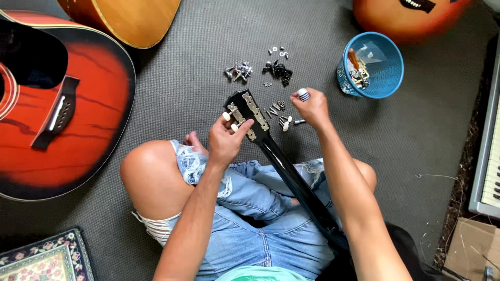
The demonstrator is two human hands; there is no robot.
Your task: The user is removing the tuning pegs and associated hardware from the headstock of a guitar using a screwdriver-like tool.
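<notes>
Headstock (249,112) in L hand (225,139), over grey carpet (198,83).

The black guitar (291,177) shows only its neck and headstock; its body runs under the right arm and off the bottom edge. The red guitar (57,109) is cut by the left edge, and two more guitars (130,18) (406,15) by the top. The small metal parts (260,73) on the floor (416,135) are too small to tell apart, as is the stuff in the blue basket (383,65). What the right hand (312,108) pinches is mostly hidden by its fingers (299,101). The keyboard (489,166), rug (44,257) and cardboard (471,250) are cropped.
</notes>
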